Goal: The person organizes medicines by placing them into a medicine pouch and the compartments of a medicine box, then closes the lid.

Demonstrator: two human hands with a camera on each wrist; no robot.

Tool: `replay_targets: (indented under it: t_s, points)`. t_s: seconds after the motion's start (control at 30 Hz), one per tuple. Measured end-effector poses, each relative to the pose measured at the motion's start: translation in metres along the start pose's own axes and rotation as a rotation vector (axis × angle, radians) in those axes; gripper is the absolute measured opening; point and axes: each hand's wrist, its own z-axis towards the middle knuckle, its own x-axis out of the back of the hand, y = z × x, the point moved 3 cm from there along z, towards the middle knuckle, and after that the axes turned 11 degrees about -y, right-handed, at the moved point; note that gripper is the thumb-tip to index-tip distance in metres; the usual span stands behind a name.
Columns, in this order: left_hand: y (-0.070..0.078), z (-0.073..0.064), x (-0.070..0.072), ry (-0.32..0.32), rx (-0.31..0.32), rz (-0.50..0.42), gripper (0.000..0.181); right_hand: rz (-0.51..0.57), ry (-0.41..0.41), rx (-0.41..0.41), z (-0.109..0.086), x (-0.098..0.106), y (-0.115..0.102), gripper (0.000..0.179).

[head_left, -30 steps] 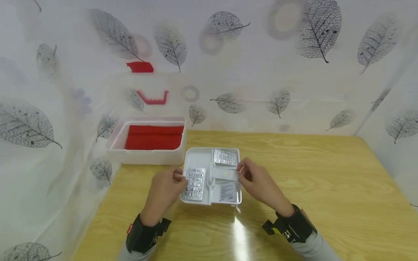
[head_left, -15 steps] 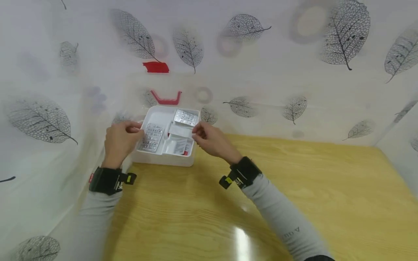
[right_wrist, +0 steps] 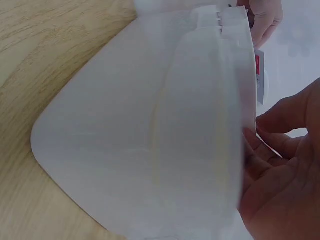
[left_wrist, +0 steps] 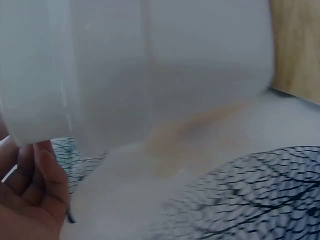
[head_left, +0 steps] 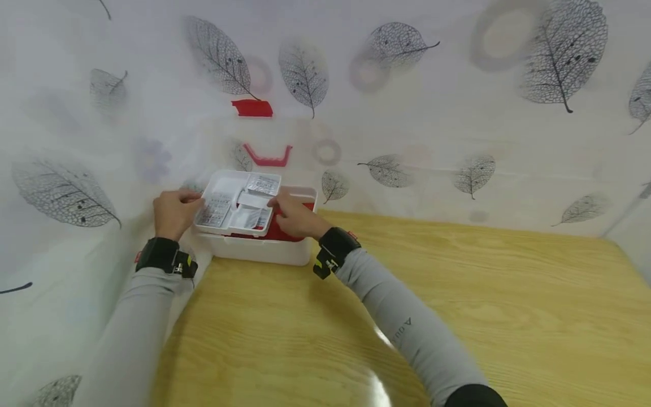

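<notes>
A white compartmented tray (head_left: 227,183) is over the left part of a translucent white box (head_left: 259,251). My left hand (head_left: 175,215) pinches the tray's left rim, and my right hand (head_left: 296,218) pinches its right rim. In the tray, one silver blister pack (head_left: 215,210) lies at left and another blister pack (head_left: 263,185) at upper right. A pale packet (head_left: 245,217) lies in the lower right compartment. Red material (head_left: 275,232) shows inside the box beside the tray. In the right wrist view, my right fingers reach past the box wall (right_wrist: 125,135). Whether the tray touches the box's rim cannot be told.
The box stands at the back left of a wood-grain table (head_left: 285,328). Leaf-printed sheeting (head_left: 407,118) rises behind it and along the left. A red handle (head_left: 268,156) and a red piece (head_left: 252,108) show against the sheeting behind the box.
Both hands have carried the tray from above the table, leftward and away, to the box. Over the last half second it has moved farther left, uncovering the box's right part. The view has shifted.
</notes>
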Motion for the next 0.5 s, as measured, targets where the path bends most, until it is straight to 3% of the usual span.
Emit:
replay_targets:
  t_s: [0.5]
  points:
    - [-0.011, -0.001, -0.006, 0.017, 0.014, 0.024, 0.033, -0.015, 0.082, 0.060, 0.004, -0.013, 0.008, 0.041]
